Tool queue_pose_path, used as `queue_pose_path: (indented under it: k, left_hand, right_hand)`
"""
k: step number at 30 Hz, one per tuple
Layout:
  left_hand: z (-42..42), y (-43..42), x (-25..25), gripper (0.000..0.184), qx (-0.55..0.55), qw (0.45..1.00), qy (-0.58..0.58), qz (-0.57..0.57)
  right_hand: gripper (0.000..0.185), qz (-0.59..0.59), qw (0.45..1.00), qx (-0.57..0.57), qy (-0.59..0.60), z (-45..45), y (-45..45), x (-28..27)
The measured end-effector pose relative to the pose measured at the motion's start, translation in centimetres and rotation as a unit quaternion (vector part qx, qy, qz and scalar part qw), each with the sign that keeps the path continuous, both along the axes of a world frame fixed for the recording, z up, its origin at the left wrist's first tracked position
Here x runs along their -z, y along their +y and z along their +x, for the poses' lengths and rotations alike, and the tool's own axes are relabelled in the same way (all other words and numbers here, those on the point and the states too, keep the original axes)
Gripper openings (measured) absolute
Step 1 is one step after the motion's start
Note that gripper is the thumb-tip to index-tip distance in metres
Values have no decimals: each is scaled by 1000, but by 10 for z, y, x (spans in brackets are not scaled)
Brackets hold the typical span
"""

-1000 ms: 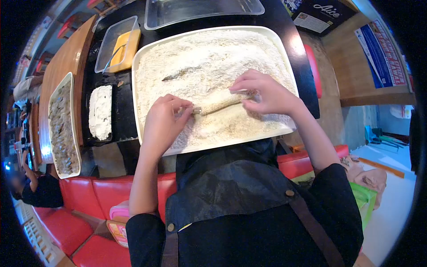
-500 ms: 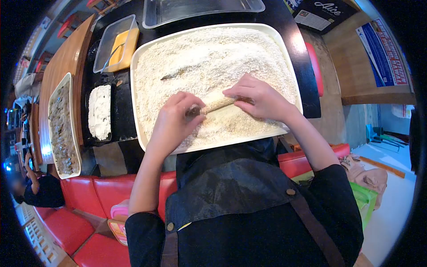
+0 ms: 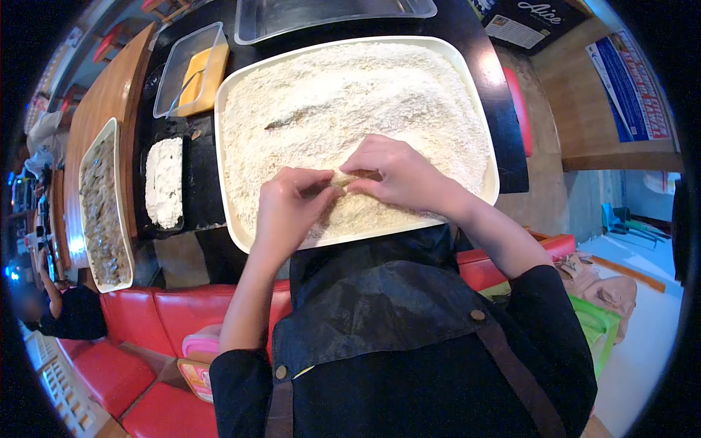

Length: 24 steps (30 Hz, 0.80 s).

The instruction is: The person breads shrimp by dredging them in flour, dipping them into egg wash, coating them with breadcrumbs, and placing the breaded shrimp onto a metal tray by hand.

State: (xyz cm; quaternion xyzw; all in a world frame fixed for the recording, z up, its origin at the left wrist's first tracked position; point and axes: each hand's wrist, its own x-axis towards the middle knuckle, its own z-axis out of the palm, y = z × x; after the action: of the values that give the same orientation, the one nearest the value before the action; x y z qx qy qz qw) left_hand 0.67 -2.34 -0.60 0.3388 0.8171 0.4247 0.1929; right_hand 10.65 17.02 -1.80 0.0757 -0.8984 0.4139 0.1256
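A large white tray [image 3: 228, 219] filled with pale breadcrumbs [image 3: 380, 95] lies before me. Over its near half, my left hand [image 3: 290, 203] and my right hand [image 3: 398, 175] meet, thumbs and fingertips pinched together. Between the fingertips is a crumb-coated piece [image 3: 341, 179], mostly covered by my fingers; what lies under the coating cannot be made out. A small dark, tapered bit [image 3: 274, 125] pokes out of the crumbs farther back.
Left of the tray stand a clear container [image 3: 172, 80] of yellow-orange liquid [image 3: 208, 69] with a utensil, and a black tray [image 3: 186, 157] of white powder [image 3: 163, 182]. Farther left is a long tray [image 3: 131, 263] of greyish pieces. A clear tray [image 3: 328, 33] sits behind. Another person [image 3: 69, 310] is far left.
My hands have come closer together from either end of a longer crumb-coated roll. Less of the coated piece now shows between them.
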Motion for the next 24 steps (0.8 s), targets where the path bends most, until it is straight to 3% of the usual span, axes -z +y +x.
queue_pose_path:
  k: [3,7,12,18,21,24]
  left_hand:
    - [12,6,2,17,-41,999,13,3]
    - [14,6,14,14,-7,995,93,31]
    - [12,7,-3,14,31,988,144,41]
    - [5,7,-2,27,56,998,10,-24]
    - [2,9,-3,30,77,996,41,-30]
    - [0,14,-7,28,116,980,156,51]
  right_hand:
    - [16,4,1000,1,-8,-3,-4,3]
    - [14,37,999,-13,5,-4,-3,6]
    - [31,63,997,7,37,8,13,-13]
    - [38,43,997,41,-51,41,62,-18]
    - [35,37,998,53,-20,44,63,-5]
    - [35,26,998,49,-3,41,61,-8]
